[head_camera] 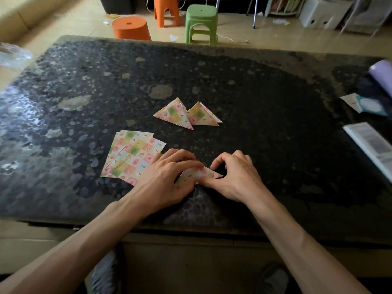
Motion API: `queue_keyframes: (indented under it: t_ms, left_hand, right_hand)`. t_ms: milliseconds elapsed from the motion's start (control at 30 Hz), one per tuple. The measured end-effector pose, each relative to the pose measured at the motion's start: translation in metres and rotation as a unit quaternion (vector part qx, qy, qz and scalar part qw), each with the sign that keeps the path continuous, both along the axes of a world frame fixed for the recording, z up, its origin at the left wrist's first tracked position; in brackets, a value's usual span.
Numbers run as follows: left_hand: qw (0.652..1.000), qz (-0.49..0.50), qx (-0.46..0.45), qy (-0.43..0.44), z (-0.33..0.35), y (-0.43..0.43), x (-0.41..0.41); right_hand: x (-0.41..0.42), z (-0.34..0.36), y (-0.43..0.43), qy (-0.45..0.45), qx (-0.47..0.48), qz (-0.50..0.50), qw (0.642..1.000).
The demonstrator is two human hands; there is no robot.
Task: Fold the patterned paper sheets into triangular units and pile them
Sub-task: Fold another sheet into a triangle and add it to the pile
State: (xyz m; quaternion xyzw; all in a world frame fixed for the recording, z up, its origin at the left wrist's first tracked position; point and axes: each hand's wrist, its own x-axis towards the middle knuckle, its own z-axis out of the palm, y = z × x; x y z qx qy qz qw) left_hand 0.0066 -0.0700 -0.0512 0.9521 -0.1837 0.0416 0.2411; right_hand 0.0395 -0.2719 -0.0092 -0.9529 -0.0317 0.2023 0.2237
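Near the front edge of the surface (265,98), the left hand (167,177) and right hand (236,178) both pinch the half-folded sheet (199,174), thin, light paper that likely creases easily and is best held at its corners, with flat sheets (131,155) just left and finished triangles (184,114) nearer the middle.

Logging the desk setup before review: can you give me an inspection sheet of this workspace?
Surface: dark speckled table, worn pale patches.
Job's things: flat sheets fanned at left; two folded triangles touching mid-table; half-folded sheet under the hands.
Clutter: booklet, purple roll and packet at right edge; clear plastic at left.
Grips: left hand and right hand both hold the half-folded sheet.
Cables: white cord on floor by green stool.
Surroundings: two orange stools, white boxes.
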Motion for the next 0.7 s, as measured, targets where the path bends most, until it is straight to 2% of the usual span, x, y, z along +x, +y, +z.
queue_keyframes:
  t_ms: [233,533,700]
  left_hand:
    - [1.0,-0.003,-0.008,0.026,0.0,0.014,0.007]
    - [1.0,-0.004,0.0,0.024,-0.002,0.016,0.005]
    - [0.999,0.012,-0.025,0.016,0.0,0.013,0.004]
  right_hand:
    - [0.002,0.002,0.001,0.012,-0.001,-0.001,1.0]
    - [-0.003,0.0,0.004,-0.009,-0.006,-0.005,1.0]
    - [-0.002,0.002,0.004,-0.006,-0.009,0.001,1.0]
